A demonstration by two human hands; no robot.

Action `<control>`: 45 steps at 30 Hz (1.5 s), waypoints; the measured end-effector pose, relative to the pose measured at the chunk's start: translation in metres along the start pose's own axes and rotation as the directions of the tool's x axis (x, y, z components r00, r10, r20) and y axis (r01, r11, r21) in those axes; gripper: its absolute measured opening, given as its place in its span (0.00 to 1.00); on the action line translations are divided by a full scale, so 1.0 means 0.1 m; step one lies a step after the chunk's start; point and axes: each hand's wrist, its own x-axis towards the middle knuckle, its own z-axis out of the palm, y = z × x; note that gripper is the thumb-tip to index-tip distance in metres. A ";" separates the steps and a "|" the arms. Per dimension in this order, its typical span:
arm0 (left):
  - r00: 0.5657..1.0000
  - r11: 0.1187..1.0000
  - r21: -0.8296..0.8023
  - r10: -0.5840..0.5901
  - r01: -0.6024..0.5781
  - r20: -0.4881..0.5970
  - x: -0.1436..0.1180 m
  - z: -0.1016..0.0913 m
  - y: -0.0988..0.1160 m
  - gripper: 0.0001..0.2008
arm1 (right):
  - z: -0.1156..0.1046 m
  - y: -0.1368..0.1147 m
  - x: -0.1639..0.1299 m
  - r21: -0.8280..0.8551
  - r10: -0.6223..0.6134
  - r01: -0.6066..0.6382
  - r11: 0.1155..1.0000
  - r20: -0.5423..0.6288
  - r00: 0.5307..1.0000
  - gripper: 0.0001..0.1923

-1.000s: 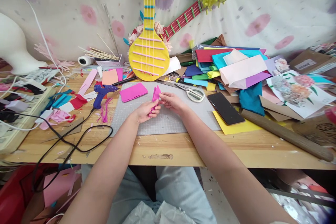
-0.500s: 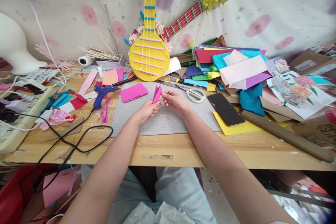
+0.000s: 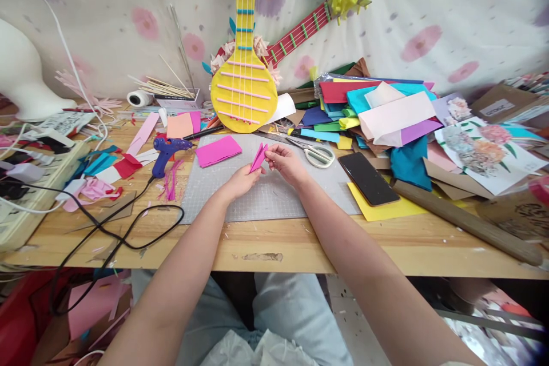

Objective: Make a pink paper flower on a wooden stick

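Observation:
A folded piece of magenta paper (image 3: 258,158) is held up over the grey cutting mat (image 3: 214,200), its layers fanned apart at the top. My left hand (image 3: 242,183) pinches its lower end between thumb and fingers. At its right edge, the fingers of my right hand (image 3: 285,163) are closed on the same paper. Left of my hands lies a stack of magenta paper rectangles (image 3: 218,151) on the mat. Scissors with pale handles (image 3: 319,155) rest just beyond my right hand.
A blue glue gun (image 3: 165,155) with its black cord lies left of the mat. To the right are a phone (image 3: 369,178) on yellow paper (image 3: 377,211) and a long wooden stick (image 3: 467,222). Behind stand a yellow paper lute (image 3: 244,94) and piled coloured paper (image 3: 398,114).
The folded paper has shifted slightly right and down and tilts more to the right. Both hands remain on it, with my left fingers tucked further behind.

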 end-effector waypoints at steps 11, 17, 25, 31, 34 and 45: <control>0.989 0.994 -0.093 -0.039 0.053 0.140 0.03 -0.03 -0.07 0.10 | -0.04 -0.01 -0.01 -0.058 -0.033 0.035 0.998 0.043 0.999 0.16; 0.990 0.996 -0.083 -0.033 0.044 0.135 0.04 -0.03 -0.09 0.08 | -0.04 -0.01 -0.01 -0.066 -0.022 0.024 0.998 0.039 0.999 0.17; 0.990 0.997 -0.067 -0.023 0.032 0.137 0.03 -0.02 -0.08 0.12 | -0.04 0.01 0.00 -0.080 -0.009 0.011 0.997 0.028 1.000 0.17; 0.991 0.996 -0.084 -0.004 0.016 0.135 0.04 -0.02 -0.09 0.12 | -0.01 -0.02 -0.02 -0.047 0.026 -0.025 0.999 0.025 0.999 0.18; 0.987 0.995 -0.100 -0.016 0.032 0.158 0.02 -0.03 -0.07 0.11 | -0.01 -0.04 -0.04 -0.030 0.116 -0.113 0.993 0.124 0.986 0.20; 0.980 0.997 -0.072 -0.023 0.038 0.196 -0.02 -0.07 -0.04 0.16 | 0.01 -0.05 -0.05 -0.169 0.020 -0.010 0.986 0.055 0.998 0.16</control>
